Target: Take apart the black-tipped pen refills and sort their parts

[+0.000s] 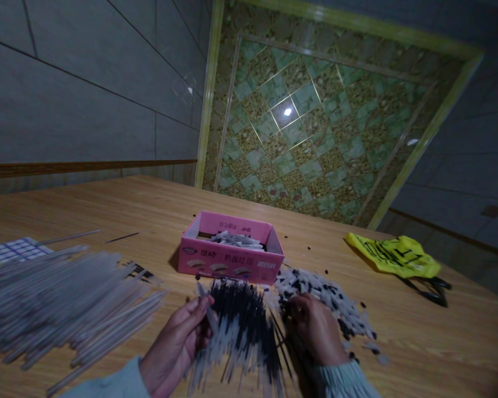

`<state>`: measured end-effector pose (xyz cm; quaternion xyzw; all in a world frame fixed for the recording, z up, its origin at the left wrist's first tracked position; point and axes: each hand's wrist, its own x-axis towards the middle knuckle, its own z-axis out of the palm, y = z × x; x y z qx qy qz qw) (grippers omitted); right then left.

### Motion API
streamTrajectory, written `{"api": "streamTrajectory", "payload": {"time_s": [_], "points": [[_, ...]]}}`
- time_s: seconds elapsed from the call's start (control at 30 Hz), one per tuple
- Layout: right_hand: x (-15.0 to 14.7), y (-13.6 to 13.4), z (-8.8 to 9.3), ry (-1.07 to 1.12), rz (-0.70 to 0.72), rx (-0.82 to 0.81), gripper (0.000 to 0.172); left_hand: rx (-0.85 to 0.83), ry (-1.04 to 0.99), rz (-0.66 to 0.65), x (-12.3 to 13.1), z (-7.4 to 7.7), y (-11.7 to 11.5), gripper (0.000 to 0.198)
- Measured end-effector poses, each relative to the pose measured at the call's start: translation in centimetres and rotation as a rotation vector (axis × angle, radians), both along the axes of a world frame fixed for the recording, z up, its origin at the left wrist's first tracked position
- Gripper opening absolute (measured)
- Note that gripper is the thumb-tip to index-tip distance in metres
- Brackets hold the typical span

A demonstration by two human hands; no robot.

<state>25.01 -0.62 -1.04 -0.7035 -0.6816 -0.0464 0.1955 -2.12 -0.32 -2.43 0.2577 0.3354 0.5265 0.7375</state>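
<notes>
My left hand (181,338) pinches a short, pale, slender tube (208,310) between thumb and fingers, tilted upward. Beside it lies a bundle of thin sticks (240,315), dark at the far end and whitish nearer me. My right hand (313,325) is closed at the edge of a heap of small white and black pieces (332,298); what its fingers hold, if anything, is hidden. Just beyond both hands stands an open pink box (232,265) with short whitish tubes (237,240) inside.
Long translucent tubes (58,304) are spread over the left of the wooden table (149,210), with a blue-checked cloth or paper (22,249) behind them. A yellow bag (394,254) with black print lies at the right. Several dark bits are scattered around. A tiled wall (290,138) rises behind.
</notes>
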Motion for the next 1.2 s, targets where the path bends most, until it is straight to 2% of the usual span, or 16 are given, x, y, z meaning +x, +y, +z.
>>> {"api": "streamTrajectory", "payload": {"time_s": [0.13,0.43,0.57,0.7,0.97,1.07,1.2], "points": [[-0.1,0.2,-0.7,-0.041,0.032,-0.054,0.027,0.008,0.050,-0.004,0.2,-0.4,0.0,0.032],[-0.2,0.6,-1.5,-0.074,0.015,-0.092,0.017,0.028,0.091,-0.012,0.5,-0.5,0.1,0.034],[-0.4,0.6,-1.4,-0.079,-0.029,-0.080,0.009,0.036,0.088,0.002,0.4,-0.5,0.2,0.034],[-0.6,0.5,-1.0,-0.165,-0.105,-0.100,0.015,0.065,0.095,-0.012,0.4,-0.6,0.3,0.030],[-1.2,0.4,-1.1,-0.280,-0.064,-0.066,0.014,0.135,0.194,-0.062,0.3,-0.8,-0.1,0.026],[-1.5,0.6,-1.2,-0.272,-0.070,-0.058,0.014,0.134,0.217,-0.048,0.2,-0.3,0.0,0.027],[-1.6,0.5,-1.2,-0.257,-0.070,-0.051,0.016,0.090,0.153,-0.029,0.9,1.6,0.6,0.024]]}}
